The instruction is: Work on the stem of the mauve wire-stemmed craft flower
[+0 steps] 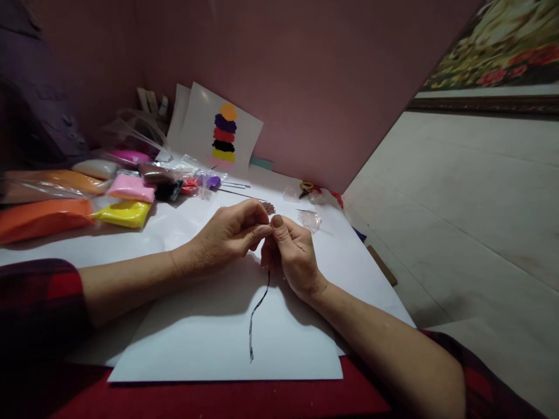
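Note:
Over the white paper (227,349), my left hand (231,230) and my right hand (294,250) meet, thumbs and forefingers pinched fingertip to fingertip. Whatever is between the left fingers is too small to make out. A thin dark twisted strand (252,323), like wire or thread, comes out below my right hand's curled fingers and trails down toward the paper's front edge. Just beyond the fingertips shows a small brown beaded-looking cluster (268,207); whether it is held or lies on the paper, I cannot tell.
Bags of coloured material, such as a yellow bag (124,215) and an orange bag (43,221), crowd the left. A colour-swatch sheet (248,131) leans on the wall. Thin dark sticks (236,185), yellow-and-red-handled scissors (307,187) and a clear packet (310,220) lie beyond my hands.

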### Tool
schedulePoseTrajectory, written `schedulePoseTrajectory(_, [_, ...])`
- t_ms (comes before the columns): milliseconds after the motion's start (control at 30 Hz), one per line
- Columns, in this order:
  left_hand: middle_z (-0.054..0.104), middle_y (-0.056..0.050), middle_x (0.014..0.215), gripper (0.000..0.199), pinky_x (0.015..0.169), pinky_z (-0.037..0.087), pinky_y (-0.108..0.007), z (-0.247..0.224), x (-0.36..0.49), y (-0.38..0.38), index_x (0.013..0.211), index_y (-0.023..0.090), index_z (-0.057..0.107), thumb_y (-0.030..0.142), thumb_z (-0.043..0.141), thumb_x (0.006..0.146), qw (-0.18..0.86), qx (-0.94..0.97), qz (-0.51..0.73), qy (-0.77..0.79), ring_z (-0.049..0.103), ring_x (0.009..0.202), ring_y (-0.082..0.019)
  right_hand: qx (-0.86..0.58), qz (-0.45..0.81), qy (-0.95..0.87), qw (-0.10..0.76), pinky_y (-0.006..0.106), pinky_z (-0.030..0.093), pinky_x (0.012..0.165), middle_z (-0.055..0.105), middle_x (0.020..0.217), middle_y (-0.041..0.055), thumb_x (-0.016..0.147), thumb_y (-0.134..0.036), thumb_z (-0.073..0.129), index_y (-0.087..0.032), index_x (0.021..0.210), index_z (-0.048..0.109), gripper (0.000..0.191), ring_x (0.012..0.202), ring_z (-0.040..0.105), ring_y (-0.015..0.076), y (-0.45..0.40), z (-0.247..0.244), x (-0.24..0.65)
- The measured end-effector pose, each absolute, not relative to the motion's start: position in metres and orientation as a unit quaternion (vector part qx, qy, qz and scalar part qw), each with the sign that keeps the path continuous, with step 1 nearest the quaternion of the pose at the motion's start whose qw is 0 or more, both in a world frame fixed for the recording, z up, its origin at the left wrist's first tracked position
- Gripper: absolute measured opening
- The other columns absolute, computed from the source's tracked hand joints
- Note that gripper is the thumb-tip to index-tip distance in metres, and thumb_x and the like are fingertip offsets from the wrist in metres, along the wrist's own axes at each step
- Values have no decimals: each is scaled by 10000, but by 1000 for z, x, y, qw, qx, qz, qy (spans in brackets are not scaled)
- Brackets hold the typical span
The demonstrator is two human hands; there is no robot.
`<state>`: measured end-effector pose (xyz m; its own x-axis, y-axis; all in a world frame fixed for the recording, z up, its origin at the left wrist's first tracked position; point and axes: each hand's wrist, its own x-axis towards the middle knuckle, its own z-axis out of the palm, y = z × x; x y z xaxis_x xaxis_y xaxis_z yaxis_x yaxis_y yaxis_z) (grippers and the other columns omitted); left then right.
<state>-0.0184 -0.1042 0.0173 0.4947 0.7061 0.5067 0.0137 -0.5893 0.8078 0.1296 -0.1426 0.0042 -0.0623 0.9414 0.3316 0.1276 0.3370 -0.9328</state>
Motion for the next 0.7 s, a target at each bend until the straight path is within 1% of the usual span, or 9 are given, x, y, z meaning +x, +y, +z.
schedulePoseTrajectory(167, [590,20,572,146,455,398,-198,14,-18,-101,790,173,505,278,584,853,402,772,439,223,490,483,-85,-433,384,-623,527,204,350,373,537,455,-40,949,-578,447,-189,705,565,474,350,422,70,-143,4,130])
schedulePoseTrajectory(700, [603,12,587,96,468,415,-206,15,-18,-101,812,172,503,229,568,853,419,771,428,218,532,523,-98,-427,378,-629,528,210,360,383,535,459,-41,957,-566,440,-190,715,582,469,359,435,71,-142,5,129])
